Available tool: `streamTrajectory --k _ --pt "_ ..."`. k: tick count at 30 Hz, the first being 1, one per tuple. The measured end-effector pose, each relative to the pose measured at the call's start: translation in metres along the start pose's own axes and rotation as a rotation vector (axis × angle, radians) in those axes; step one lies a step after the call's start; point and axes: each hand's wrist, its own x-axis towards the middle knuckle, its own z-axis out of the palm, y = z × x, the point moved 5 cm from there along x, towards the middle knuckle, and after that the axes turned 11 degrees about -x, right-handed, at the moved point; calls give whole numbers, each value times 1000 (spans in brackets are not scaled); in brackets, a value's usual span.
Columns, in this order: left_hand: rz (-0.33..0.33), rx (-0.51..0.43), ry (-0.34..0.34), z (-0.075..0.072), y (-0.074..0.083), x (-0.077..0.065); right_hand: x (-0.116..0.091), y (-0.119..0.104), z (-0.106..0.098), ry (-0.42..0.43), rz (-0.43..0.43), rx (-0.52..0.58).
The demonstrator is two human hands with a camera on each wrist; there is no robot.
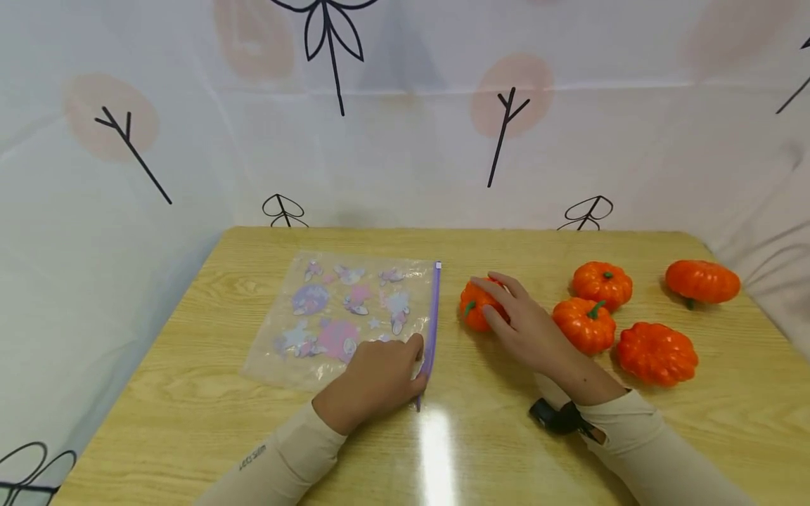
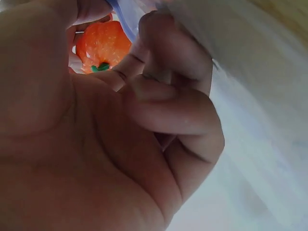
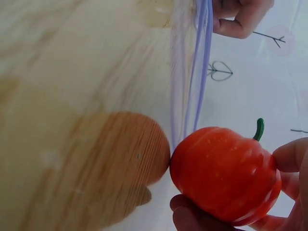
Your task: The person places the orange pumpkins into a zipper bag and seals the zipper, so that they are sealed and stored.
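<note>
A clear zip bag point(image 1: 272, 358) with pink and purple printed figures lies flat on the left half of the table. Its purple zip strip point(image 1: 434, 302) faces right. My left hand point(image 1: 380, 376) pinches the bag near the lower end of this strip, fingers curled. In the right wrist view the zip edge point(image 3: 199, 72) stands slightly parted. My right hand point(image 1: 531, 334) grips a small orange toy pumpkin point(image 1: 474, 316) with a green stem, just right of the strip. Thumb and fingers curl round the pumpkin point(image 3: 224, 175), close over the table.
Several more orange pumpkins, among them a ribbed one point(image 1: 658, 355) and a flatter one point(image 1: 702, 281), sit on the wooden table point(image 1: 190, 422) to the right of my right hand. A white patterned cloth point(image 1: 405, 154) hangs behind the table and down both sides.
</note>
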Motion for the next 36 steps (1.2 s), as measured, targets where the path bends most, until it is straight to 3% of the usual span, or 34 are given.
streamTrajectory --k 23,29,36 --pt "4 -99 -54 -2 -1 4 3 3 4 -103 88 -55" --pt "3 -125 -82 2 -3 4 1 3 4 -98 104 -61" --pt "26 -122 -70 2 -2 3 1 -1 5 -55 80 -61"
